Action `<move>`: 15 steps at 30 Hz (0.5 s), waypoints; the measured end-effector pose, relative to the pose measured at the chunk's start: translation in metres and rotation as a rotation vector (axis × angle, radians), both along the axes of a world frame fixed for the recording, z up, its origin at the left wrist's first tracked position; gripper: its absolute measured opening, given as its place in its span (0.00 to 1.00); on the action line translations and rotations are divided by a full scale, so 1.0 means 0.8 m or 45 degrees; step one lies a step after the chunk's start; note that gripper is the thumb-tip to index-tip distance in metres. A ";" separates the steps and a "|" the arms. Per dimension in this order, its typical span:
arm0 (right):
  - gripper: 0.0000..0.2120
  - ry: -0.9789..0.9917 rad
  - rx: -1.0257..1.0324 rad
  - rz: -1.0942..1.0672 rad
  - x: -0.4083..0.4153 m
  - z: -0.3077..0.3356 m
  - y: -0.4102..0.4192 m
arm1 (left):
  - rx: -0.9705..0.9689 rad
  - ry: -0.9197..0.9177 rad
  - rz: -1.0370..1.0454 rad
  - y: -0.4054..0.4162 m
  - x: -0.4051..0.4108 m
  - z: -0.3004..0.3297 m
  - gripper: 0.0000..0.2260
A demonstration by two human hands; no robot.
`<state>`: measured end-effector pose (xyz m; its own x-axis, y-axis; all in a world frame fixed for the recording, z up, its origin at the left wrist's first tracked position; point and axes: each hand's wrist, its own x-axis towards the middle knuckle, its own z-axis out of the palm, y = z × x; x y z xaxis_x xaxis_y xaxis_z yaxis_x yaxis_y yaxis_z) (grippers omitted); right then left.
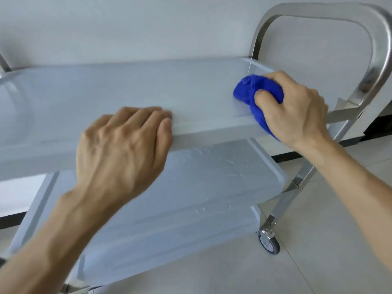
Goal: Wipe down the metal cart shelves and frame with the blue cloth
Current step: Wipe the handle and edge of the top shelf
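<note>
At the top shelf's (127,81) right end, your right hand (297,107) is clamped on the soft, light blue cloth (252,90), bunched in the palm, while your left hand (123,145), fingers together, steadies the rim.

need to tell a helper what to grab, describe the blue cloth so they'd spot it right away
On the cart's top shelf, look to the right end by the steel handle. The bunched blue cloth sits there under the right hand, the only vivid colour here.

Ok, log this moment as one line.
right hand: bunched blue cloth on top shelf, right end | left hand: bracing shelf's front edge | lower shelf: water droplets
</note>
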<state>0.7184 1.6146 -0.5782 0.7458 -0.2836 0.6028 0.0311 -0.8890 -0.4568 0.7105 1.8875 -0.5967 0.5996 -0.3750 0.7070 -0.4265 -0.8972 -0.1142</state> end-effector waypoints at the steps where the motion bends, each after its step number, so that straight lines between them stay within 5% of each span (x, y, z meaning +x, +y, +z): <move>1: 0.13 -0.002 -0.005 0.001 0.001 -0.001 -0.001 | 0.008 0.006 0.016 0.000 -0.001 0.000 0.20; 5: 0.10 0.015 -0.012 0.025 0.000 0.000 -0.004 | -0.027 0.026 0.003 -0.001 -0.006 -0.001 0.20; 12: 0.16 -0.053 0.021 0.096 -0.004 -0.003 -0.004 | -0.069 -0.217 -0.483 0.013 -0.041 -0.031 0.11; 15: 0.16 -0.223 0.023 0.102 -0.002 -0.015 -0.002 | -0.003 -0.025 -0.491 0.029 -0.054 -0.096 0.10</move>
